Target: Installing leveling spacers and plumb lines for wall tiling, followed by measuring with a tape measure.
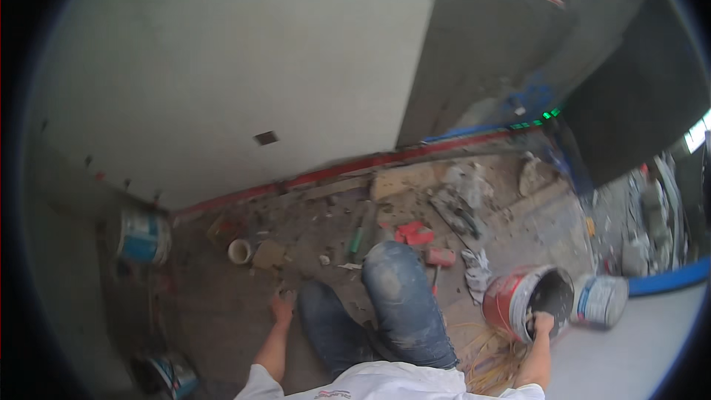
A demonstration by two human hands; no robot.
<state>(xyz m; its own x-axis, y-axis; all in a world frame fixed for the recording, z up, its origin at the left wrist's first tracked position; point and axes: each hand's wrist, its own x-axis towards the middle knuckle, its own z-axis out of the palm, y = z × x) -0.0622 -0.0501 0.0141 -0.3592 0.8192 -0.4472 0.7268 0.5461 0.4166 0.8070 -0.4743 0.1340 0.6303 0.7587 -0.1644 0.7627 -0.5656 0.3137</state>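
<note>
My right hand (544,321) is closed at the mouth of a tilted red-and-white bucket (501,302). The bucket's inside is grey, and a small pale shape shows by my fingers; what they grip is too blurred to make out. Low over the floor, beside my bent left knee, my left hand (282,305) has its fingers apart and nothing visible in them. A flat tan piece (269,254) and a small pale round container (239,251) lie just beyond it.
Beside the red bucket stands a white-and-blue bucket (601,301); others sit at left (144,238) and lower left (175,375). Yellowish cords (489,374) lie by my right arm. Red pieces (415,233), a red-headed tool (440,257), a green-handled tool (356,240) and rubble litter the floor before the wall (244,89).
</note>
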